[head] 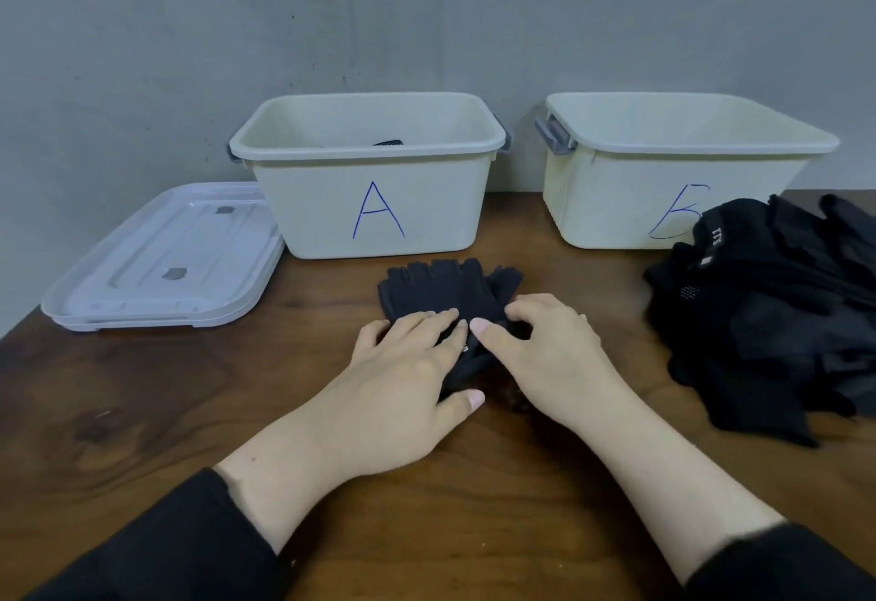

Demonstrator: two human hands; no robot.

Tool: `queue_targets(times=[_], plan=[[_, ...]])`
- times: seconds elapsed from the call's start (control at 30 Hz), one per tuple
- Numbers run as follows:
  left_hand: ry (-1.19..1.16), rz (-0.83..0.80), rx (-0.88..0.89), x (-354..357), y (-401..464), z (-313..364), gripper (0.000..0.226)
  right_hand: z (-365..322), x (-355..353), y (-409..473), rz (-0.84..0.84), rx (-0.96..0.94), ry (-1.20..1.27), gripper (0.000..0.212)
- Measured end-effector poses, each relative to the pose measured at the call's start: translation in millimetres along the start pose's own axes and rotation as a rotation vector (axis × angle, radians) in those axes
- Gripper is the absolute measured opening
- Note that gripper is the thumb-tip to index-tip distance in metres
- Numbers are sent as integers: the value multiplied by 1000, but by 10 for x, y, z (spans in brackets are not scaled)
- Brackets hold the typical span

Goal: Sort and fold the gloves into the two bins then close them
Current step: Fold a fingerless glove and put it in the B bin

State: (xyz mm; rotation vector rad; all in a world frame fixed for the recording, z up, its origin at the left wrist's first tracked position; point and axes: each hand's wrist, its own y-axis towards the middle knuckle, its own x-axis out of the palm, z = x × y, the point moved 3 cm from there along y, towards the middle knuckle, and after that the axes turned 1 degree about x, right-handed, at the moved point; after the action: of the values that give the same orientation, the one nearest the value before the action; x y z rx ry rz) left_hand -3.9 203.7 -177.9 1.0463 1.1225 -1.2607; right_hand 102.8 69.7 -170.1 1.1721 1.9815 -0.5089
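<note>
Bin A (303, 152): one glove in. Bin B (616, 145): contents unseen. Lids (161, 259) off. Pile (768, 316) unsorted. Left hand (407, 363) flat, right hand (545, 354) pinching glove pair (441, 287).

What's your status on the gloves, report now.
Left hand flat on dark glove, right hand pinching it, mid-fold. Bin A holds something dark; bin B open. Glove pile unsorted, lids off. Nothing blocking.

Gloves (445, 290) matt black knit cloth; bins (374, 202) matt speckled plastic; lids (166, 259) glossy plastic; table (142, 411) polished wood.
</note>
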Motion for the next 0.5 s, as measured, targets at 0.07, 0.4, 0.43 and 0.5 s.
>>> queue_targets(times=[0.07, 0.4, 0.43, 0.5], plan=[[-62, 55, 24, -50, -13, -21, 72, -45, -1, -18, 36, -2, 31, 28], [-860, 552, -251, -274, -35, -408, 67, -229, -132, -225, -18, -221, 369, 14], [-941, 504, -240, -268, -33, -402, 76, -240, -176, -233, -26, -262, 379, 19], [-1025, 449, -203, -258, -28, -414, 85, -269, -249, -236, -41, -376, 356, 27]])
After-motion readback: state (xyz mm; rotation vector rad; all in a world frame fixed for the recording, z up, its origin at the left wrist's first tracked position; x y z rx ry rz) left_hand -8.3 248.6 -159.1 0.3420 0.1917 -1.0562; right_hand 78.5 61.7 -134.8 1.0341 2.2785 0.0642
